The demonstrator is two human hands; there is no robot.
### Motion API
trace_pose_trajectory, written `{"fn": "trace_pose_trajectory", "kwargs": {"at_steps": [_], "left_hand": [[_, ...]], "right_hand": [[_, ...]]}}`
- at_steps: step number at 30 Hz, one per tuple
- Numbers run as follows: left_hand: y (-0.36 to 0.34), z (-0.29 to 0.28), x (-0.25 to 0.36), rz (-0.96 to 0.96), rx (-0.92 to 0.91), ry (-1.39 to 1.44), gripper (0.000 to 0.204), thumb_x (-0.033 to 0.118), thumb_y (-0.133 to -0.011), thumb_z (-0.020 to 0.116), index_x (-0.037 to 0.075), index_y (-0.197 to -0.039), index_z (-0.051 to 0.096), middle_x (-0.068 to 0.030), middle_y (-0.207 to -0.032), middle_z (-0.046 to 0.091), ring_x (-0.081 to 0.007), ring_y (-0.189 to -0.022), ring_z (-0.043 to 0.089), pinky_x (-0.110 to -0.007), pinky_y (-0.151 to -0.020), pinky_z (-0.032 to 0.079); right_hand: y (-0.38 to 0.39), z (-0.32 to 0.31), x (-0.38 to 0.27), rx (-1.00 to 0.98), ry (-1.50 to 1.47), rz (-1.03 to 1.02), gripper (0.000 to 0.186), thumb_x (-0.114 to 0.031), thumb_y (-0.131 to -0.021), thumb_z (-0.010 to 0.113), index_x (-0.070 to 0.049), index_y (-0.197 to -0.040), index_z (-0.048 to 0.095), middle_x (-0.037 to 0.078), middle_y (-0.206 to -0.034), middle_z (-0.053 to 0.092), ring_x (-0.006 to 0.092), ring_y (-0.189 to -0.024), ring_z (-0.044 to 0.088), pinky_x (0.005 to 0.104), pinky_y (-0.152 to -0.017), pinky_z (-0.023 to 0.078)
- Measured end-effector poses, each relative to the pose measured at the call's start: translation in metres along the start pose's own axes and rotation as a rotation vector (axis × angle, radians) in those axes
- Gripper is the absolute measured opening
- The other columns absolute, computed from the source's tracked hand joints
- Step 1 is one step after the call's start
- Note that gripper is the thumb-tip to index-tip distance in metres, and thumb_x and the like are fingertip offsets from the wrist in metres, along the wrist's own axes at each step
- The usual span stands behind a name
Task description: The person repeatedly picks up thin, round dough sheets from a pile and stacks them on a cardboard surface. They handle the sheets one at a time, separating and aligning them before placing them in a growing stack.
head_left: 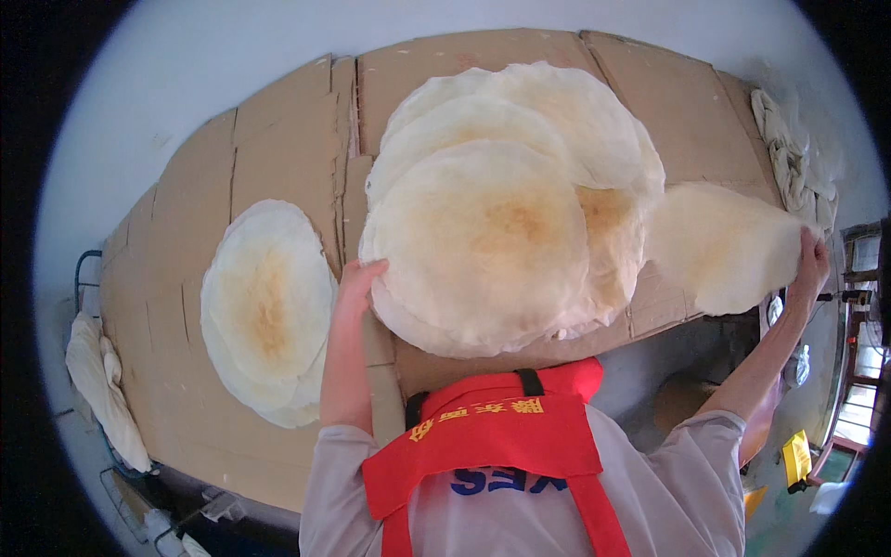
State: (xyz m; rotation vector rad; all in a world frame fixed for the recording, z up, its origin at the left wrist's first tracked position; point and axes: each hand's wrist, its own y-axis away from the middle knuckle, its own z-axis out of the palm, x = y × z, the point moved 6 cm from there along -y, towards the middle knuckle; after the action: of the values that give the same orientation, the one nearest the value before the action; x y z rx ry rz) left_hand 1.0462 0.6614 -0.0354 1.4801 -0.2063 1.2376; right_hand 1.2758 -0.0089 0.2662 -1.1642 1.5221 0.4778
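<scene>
A broad pile of thin round flatbreads [473, 241], pale with browned middles, lies overlapped in front of me. My left hand [362, 280] is closed at the pile's left edge, thumb on the rim of the top sheet and the other fingers mostly hidden. Out to the right, my right hand [811, 264] pinches the far edge of a single flatbread [724, 243]. That sheet stretches from the pile's right side to my fingers, partly over the table's edge. Left of my left forearm lies a smaller stack of flatbreads [269, 311].
Flattened cardboard [186, 251] covers the table. Bundled pale cloth [102, 390] hangs at the left end on a metal frame, and more cloth [794, 153] lies at the right end. A yellow packet [796, 457] is at the lower right, near a window.
</scene>
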Motion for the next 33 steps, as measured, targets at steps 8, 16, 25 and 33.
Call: {"fn": "trace_pose_trajectory", "kwargs": {"at_steps": [8, 16, 25, 33], "left_hand": [[0.060, 0.043, 0.022, 0.038, -0.254, 0.127, 0.033, 0.022, -0.083, 0.057, -0.001, -0.107, 0.053, -0.0090, -0.102, 0.058, -0.0188, -0.092, 0.056, -0.034, -0.081, 0.046], [0.086, 0.093, 0.042, 0.083, -0.309, 0.164, 0.031, 0.028, -0.087, 0.051, 0.002, -0.104, 0.054, -0.0068, -0.096, 0.060, -0.0143, -0.085, 0.058, -0.028, -0.076, 0.047], [0.057, 0.022, -0.004, 0.109, -0.094, 0.241, 0.034, 0.024, -0.087, 0.049, -0.004, -0.106, 0.052, -0.0115, -0.101, 0.059, -0.0194, -0.087, 0.058, -0.032, -0.078, 0.046], [0.048, -0.002, -0.089, 0.084, -0.063, 0.478, 0.038, 0.018, -0.084, 0.051, -0.004, -0.114, 0.046, -0.0115, -0.108, 0.056, -0.0203, -0.095, 0.055, -0.034, -0.084, 0.044]], "right_hand": [[0.148, 0.239, -0.102, -0.512, 0.355, -0.423, 0.016, -0.011, -0.083, 0.051, -0.003, -0.095, 0.057, 0.007, -0.082, 0.060, 0.0123, -0.075, 0.053, 0.0269, -0.069, 0.043], [0.390, 0.350, -0.088, -0.881, 0.027, -0.561, 0.033, -0.014, -0.076, 0.056, -0.003, -0.107, 0.055, 0.017, -0.104, 0.055, 0.0344, -0.089, 0.055, 0.0381, -0.077, 0.044], [0.222, 0.347, -0.003, -1.046, -0.016, 0.087, 0.025, -0.027, -0.078, 0.062, -0.005, -0.088, 0.059, 0.000, -0.076, 0.055, 0.0117, -0.066, 0.049, 0.0291, -0.062, 0.044], [0.227, 0.409, -0.258, -1.083, 0.003, -0.542, 0.029, -0.017, -0.080, 0.053, -0.003, -0.105, 0.057, 0.012, -0.086, 0.063, 0.0178, -0.077, 0.061, 0.0287, -0.070, 0.047]]}}
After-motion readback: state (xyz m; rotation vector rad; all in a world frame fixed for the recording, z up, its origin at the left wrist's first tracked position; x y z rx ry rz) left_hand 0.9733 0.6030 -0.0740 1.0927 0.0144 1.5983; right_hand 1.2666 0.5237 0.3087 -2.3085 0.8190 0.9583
